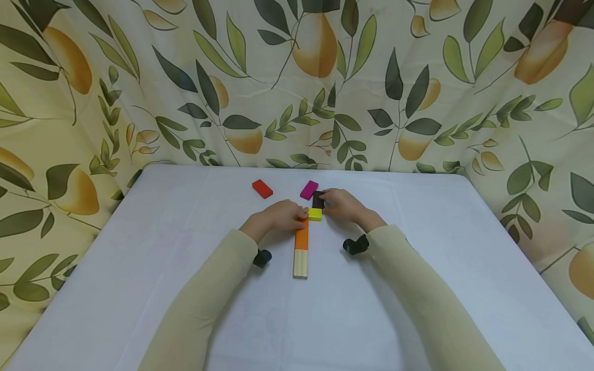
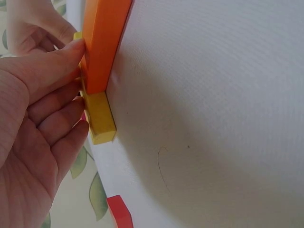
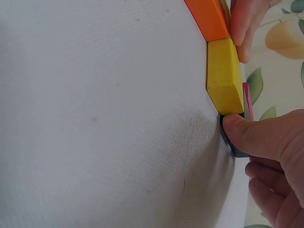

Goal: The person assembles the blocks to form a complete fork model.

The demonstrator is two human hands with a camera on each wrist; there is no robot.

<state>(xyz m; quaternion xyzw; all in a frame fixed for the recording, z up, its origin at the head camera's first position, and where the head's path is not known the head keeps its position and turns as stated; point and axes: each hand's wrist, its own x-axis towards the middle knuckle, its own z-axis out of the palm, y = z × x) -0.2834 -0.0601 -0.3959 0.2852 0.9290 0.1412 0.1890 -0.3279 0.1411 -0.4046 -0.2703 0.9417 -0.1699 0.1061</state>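
Note:
A yellow block (image 1: 315, 214) lies crosswise at the far end of an orange block (image 1: 302, 237), the two touching. My left hand (image 1: 284, 215) holds them at this joint, its thumb against the orange block and its other fingertips along the yellow block (image 2: 100, 118). Against the yellow block's right part, on the far side, lies a black block (image 1: 318, 200). My right hand (image 1: 345, 204) grips that black block, with the thumb (image 3: 244, 130) on its near side; its other fingers are partly hidden. A magenta block (image 1: 309, 189) sits just behind the black one.
A plain wooden block (image 1: 300, 264) continues the orange block's line toward me. Farther left lies a separate red block (image 1: 262, 188). The white-covered table (image 1: 162, 247) ends at a leaf-and-fruit patterned curtain (image 1: 297, 103). Dark wrist cameras (image 1: 356, 245) hang beneath both sleeves.

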